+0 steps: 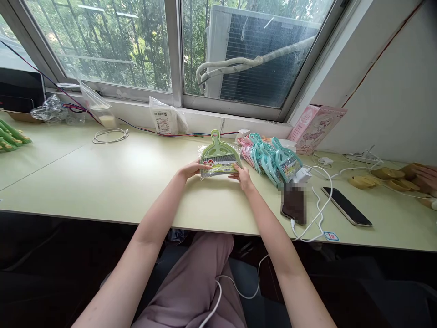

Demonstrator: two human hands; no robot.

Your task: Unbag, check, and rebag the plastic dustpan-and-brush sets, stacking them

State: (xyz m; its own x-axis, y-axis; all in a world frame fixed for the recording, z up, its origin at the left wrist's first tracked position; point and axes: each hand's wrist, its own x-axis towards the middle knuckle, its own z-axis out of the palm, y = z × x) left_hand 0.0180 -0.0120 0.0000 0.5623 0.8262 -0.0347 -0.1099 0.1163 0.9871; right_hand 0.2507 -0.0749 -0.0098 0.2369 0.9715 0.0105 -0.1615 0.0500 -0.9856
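A green mini dustpan and brush set (220,157), wrapped in clear plastic with a printed label, is held between my two hands over the middle of the table. My left hand (193,169) grips its lower left corner, thumb on the front. At the lower right corner, my right hand (242,176) pinches it the same way. The handle points away from me, toward the window. Just to the right lies a pile of similar wrapped sets (269,157), turquoise ones in front and pink ones behind.
Right of the pile are a pixelated phone (293,205) on a white cable, a dark phone (346,206) and a pink box (316,129). Another person's hand (423,175) is near yellow pieces (392,178) at far right. Green items (12,136) lie far left; a coiled cable (109,135) sits behind.
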